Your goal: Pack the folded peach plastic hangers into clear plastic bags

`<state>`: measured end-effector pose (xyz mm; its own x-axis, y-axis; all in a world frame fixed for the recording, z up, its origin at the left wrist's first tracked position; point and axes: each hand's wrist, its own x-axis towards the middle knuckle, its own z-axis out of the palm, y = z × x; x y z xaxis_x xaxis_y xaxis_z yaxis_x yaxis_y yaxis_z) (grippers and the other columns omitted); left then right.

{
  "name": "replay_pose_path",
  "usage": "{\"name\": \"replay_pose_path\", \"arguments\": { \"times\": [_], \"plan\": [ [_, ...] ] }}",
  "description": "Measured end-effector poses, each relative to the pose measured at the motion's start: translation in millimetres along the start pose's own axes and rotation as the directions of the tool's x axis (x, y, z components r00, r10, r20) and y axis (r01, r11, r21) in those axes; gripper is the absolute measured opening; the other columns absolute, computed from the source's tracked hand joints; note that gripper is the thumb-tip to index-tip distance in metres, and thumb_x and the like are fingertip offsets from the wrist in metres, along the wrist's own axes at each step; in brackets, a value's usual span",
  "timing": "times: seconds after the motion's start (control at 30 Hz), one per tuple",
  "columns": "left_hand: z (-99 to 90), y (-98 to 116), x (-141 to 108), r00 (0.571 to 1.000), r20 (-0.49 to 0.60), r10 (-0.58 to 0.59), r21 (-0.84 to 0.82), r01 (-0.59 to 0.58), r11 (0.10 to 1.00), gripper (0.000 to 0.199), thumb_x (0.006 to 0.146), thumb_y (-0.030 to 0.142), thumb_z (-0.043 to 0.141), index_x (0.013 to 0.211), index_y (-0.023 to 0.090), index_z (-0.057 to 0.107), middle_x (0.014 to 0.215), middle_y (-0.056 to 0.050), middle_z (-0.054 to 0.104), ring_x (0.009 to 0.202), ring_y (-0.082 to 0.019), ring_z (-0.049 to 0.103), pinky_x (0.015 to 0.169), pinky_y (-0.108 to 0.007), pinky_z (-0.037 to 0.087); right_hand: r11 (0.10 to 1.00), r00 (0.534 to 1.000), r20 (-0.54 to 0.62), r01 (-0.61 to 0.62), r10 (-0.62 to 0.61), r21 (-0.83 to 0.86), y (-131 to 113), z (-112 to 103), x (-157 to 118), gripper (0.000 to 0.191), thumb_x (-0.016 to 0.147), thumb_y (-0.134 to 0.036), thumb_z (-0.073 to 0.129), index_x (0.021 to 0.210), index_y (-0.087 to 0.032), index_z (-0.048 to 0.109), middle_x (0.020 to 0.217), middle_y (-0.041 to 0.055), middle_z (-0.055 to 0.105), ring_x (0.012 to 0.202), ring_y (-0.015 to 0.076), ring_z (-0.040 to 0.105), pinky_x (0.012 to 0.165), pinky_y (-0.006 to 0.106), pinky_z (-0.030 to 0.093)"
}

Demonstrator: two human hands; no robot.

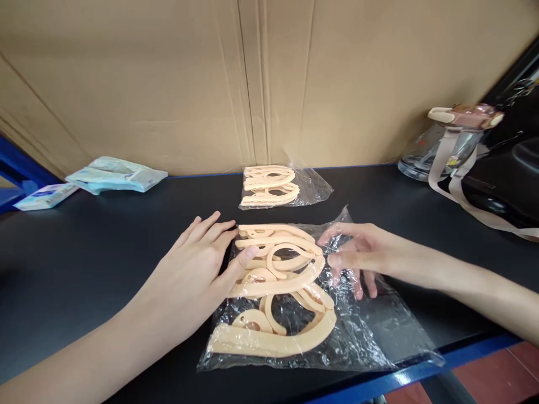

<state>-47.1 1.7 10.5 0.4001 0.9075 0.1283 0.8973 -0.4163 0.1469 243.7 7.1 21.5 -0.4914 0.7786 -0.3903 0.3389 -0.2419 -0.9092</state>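
A clear plastic bag (370, 331) lies on the black table, with several peach-coloured folded plastic pieces (278, 289) inside. At the bag's left side my left hand (197, 269) lies spread, its thumb on the pieces and its other fingers flat beside them. My right hand (357, 255) is at the right ends of the pieces, thumb and forefinger on the bag's film, the other fingers apart and partly seen through the plastic. Whether it pinches the film is unclear. Behind, a smaller-looking second bag (314, 188) holds similar peach pieces (269, 185).
A light blue packet (118, 174) and a white-blue pack (46, 196) lie at the back left. A clear bottle (429, 148) with a strap and a black bag (514, 168) stand at the right. Cardboard (168, 84) rises behind the black table (105, 241).
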Motion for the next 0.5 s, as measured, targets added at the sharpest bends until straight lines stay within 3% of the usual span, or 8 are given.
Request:
{"name": "replay_pose_path", "arguments": {
  "times": [0.13, 0.23, 0.33, 0.4, 0.5],
  "plan": [
    [4.6, -3, 2, 0.988, 0.060, -0.145, -0.233, 0.155, 0.960, 0.065, 0.098, 0.061, 0.033, 0.138, 0.015, 0.055, 0.151, -0.009, 0.049, 0.151, -0.030, 0.019, 0.122, -0.056, 0.017, 0.995, 0.999, -0.025, 0.026, -0.024, 0.094, 5, 16, 4, 0.057, 0.071, -0.051, 0.080, 0.102, -0.023, 0.041, 0.077, 0.0013, 0.072, 0.050, 0.0125, 0.062, 0.041, 0.021, 0.047],
    [10.1, -4, 7, 0.970, 0.063, -0.233, -0.448, 0.236, 0.862, 0.063, 0.094, 0.065, 0.040, 0.135, 0.021, 0.057, 0.154, -0.007, 0.044, 0.151, -0.033, 0.019, 0.120, -0.060, 0.018, 0.988, 0.992, -0.054, 0.116, -0.111, 0.101, 6, 18, 5, 0.051, 0.074, -0.046, 0.078, 0.098, -0.023, 0.040, 0.075, 0.0004, 0.071, 0.062, 0.0147, 0.066, 0.053, 0.025, 0.052],
    [9.4, -1, 11, 0.933, 0.159, -0.322, -0.695, 0.337, 0.635, 0.063, 0.086, 0.070, 0.052, 0.134, 0.029, 0.058, 0.151, -0.007, 0.049, 0.143, -0.037, 0.036, 0.115, -0.060, 0.031, 0.965, 0.966, -0.097, 0.249, -0.241, 0.079, 3, 19, 2, 0.041, 0.081, -0.041, 0.074, 0.100, -0.024, 0.042, 0.075, -0.0011, 0.070, 0.074, 0.0166, 0.070, 0.070, 0.032, 0.057],
    [4.0, 3, 12, 0.934, 0.233, -0.272, -0.830, 0.336, 0.445, 0.062, 0.083, 0.065, 0.061, 0.134, 0.031, 0.057, 0.145, -0.006, 0.056, 0.134, -0.036, 0.050, 0.109, -0.052, 0.045, 0.943, 0.939, -0.132, 0.327, -0.318, 0.056, 0, 19, -2, 0.032, 0.085, -0.036, 0.070, 0.101, -0.026, 0.044, 0.076, -0.0020, 0.069, 0.077, 0.0167, 0.071, 0.078, 0.034, 0.058],
    [-6.1, 13, 13, 0.940, 0.271, -0.205, -0.922, 0.315, 0.226, 0.061, 0.084, 0.052, 0.068, 0.140, 0.034, 0.050, 0.140, -0.005, 0.061, 0.124, -0.031, 0.060, 0.099, -0.041, 0.055, 0.918, 0.901, -0.197, 0.396, -0.386, 0.013, -9, 18, -6, 0.027, 0.085, -0.033, 0.070, 0.099, -0.028, 0.047, 0.075, -0.0024, 0.069, 0.076, 0.0186, 0.072, 0.078, 0.035, 0.059]
  ]
}}
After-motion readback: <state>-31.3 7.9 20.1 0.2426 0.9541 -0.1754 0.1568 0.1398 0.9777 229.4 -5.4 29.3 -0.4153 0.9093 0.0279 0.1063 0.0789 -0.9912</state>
